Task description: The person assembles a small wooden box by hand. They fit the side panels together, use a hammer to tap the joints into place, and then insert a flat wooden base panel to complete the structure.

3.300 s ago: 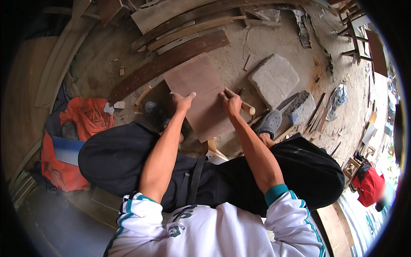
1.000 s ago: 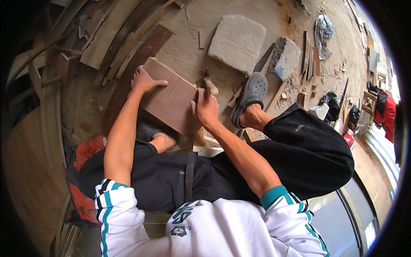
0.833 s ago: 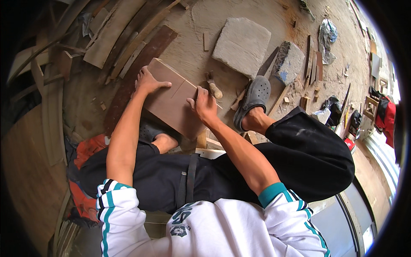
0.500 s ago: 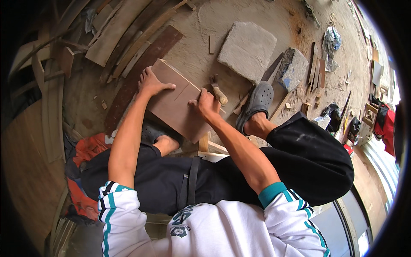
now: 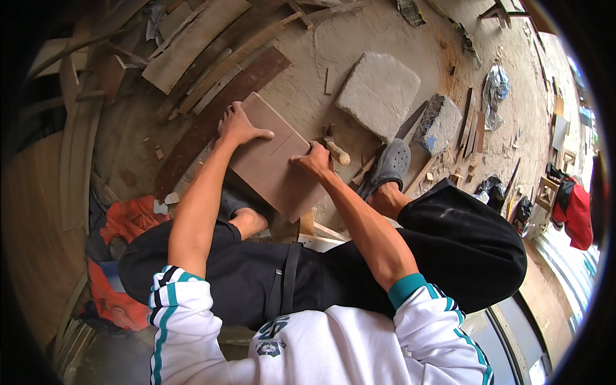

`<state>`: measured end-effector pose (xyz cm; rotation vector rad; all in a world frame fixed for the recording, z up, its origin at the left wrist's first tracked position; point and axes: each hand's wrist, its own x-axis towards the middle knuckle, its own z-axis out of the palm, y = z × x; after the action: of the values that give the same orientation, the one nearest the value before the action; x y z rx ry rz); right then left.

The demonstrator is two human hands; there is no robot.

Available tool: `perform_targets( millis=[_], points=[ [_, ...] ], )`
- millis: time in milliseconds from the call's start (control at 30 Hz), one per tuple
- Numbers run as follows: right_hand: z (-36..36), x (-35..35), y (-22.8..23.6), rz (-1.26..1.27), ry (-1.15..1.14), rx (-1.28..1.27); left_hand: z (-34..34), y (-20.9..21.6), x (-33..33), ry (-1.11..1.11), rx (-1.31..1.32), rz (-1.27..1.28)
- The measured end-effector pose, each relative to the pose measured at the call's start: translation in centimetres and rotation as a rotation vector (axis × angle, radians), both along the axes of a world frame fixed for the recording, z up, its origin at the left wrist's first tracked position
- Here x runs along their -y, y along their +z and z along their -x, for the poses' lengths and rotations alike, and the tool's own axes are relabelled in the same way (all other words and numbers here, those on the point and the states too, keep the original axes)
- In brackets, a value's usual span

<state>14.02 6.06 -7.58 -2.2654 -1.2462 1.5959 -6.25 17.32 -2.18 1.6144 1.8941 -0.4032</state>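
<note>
A brown wooden board (image 5: pixel 273 157) with a thin dark line across its face is held tilted between my two hands, above the ground in front of my lap. My left hand (image 5: pixel 241 126) grips its far left edge, thumb lying on the face and fingers over the rim. On the right edge my right hand (image 5: pixel 314 160) clasps the board, thumb on top and fingers partly hidden behind it. Just beyond my right hand lies a tool with a pale wooden handle (image 5: pixel 339 154) and a dark head, perhaps a hammer. Pale wood pieces (image 5: pixel 321 232) show beneath the board's near corner.
Long planks (image 5: pixel 196 45) are heaped at the left, beside a dark red-brown plank (image 5: pixel 253 80). Two rough stone blocks (image 5: pixel 378 93) sit ahead, near my grey clog (image 5: pixel 393 162). Orange cloth (image 5: pixel 131 221) lies by my left knee. Wood offcuts (image 5: pixel 471 128) and a plastic bag (image 5: pixel 496 96) are at the right.
The view has shifted slightly, so the surroundings sit a little lower and the board a little farther right in the picture. Both hands keep their hold on the board.
</note>
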Motion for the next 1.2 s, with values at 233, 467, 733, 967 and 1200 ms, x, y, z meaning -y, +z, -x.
perform_targets(
  millis=[233,467,733,967,1200],
  points=[
    [0.0,-1.2,-0.9,0.009,0.098,0.072,0.2,-0.4,0.4,0.045,0.037,0.01],
    [1.7,-5.2,-0.3,0.041,0.215,-0.035,0.1,-0.4,2.3,0.084,-0.048,-0.192],
    [1.5,-7.2,0.2,0.163,0.195,-0.316,2.5,-5.4,10.2,1.113,0.054,-0.599],
    [1.0,-8.1,-0.5,0.302,0.093,-0.424,-0.2,-5.0,12.7,1.425,0.37,-0.314],
    [3.4,-9.1,5.4,0.359,0.228,-0.396,0.9,-7.3,13.6,1.523,0.482,-0.316]
  ],
)
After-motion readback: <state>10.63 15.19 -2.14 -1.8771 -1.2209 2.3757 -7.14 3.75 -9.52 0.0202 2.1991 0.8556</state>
